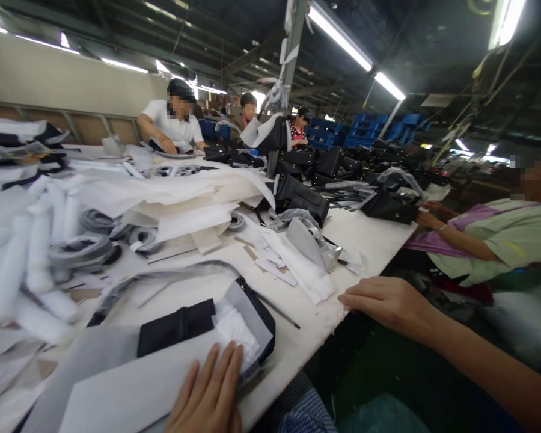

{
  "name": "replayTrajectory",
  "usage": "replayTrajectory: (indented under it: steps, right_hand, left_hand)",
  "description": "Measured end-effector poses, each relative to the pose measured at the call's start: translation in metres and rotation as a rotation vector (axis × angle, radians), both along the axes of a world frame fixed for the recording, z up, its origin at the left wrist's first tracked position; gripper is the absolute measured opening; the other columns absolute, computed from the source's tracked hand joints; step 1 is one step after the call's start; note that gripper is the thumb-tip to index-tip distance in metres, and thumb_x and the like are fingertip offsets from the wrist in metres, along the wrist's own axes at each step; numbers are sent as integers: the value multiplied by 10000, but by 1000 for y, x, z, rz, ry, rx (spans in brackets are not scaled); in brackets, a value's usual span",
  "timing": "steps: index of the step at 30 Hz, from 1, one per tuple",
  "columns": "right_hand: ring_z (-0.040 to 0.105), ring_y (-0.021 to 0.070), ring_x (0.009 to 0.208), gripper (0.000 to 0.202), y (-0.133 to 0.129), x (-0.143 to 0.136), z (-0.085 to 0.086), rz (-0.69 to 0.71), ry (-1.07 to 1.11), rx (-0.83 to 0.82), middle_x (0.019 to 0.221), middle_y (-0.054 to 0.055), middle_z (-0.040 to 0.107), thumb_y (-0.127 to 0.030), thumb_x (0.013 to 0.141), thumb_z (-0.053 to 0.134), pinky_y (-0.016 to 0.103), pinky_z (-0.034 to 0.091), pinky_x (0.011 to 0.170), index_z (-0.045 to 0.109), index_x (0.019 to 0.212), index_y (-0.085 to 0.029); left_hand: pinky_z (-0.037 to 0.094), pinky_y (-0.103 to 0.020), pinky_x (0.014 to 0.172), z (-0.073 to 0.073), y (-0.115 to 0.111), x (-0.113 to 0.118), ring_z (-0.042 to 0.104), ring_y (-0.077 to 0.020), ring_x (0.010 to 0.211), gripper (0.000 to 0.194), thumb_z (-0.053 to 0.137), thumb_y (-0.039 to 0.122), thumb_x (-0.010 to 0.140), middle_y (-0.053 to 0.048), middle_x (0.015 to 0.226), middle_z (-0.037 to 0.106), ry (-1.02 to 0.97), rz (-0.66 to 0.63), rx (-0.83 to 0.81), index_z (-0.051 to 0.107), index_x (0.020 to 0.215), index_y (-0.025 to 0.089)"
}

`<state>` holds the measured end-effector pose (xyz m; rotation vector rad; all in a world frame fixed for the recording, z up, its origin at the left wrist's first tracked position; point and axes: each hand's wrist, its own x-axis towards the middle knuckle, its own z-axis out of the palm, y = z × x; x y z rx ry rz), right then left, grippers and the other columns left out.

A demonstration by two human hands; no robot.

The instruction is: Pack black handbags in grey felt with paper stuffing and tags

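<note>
My left hand lies with its fingers stretched out on a white sheet over a black bag near the table's front edge. A black wallet-like piece and a crumpled white wrapping rest on the bag, beside grey lining paper. The bag's plastic-wrapped strap arcs behind it. At the table's edge on the right is my right hand, its fingers close together and their tips touching the edge; anything between them is hidden.
White foam rolls and coiled wrapped straps lie on the left. Paper sheets and black bags cover the middle and back. A person works across the table, another sits at the right. A post rises behind.
</note>
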<state>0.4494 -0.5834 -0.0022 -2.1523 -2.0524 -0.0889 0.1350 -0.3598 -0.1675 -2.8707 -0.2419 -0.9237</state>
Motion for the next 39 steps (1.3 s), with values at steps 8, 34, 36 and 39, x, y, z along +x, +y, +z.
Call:
replayTrajectory:
  steps: [8,34,36,39]
  right_hand:
    - [602,121,617,181,118,-70,19,436,449,-250,661,4,641,-340,928,652,228,419,594,709,807,-217]
    - [575,155,545,301,286,-101,-38,713,-314,-674,628,14,731,-557,766,772,281,212,491,784,723,-260]
    - [567,159,527,337,292,-102,-42,728,-338,-670,595,19,715,-584,747,771,280,216,491,777,689,-252]
    - [551,161,505,424,301,-104,-47,699,-385,-710,562,24,697,-656,694,772,278,235,499,754,628,-238]
  left_hand:
    - [77,-351,1266,20,-20,3,431,-206,1410,612,465,90,842,-8,1514,492,37,102,-176,461,1454,111]
    - [75,-360,1252,11,-19,10,462,-220,1369,339,468,391,975,-33,1452,559,-59,83,-230,658,1186,206]
    - [57,-357,1253,10,-18,11,459,-205,1368,313,454,370,984,4,1437,575,-43,81,-209,662,1165,222]
    - [88,-341,1251,7,-18,13,516,-181,1305,290,457,366,979,19,1341,646,-61,90,-189,670,1126,235]
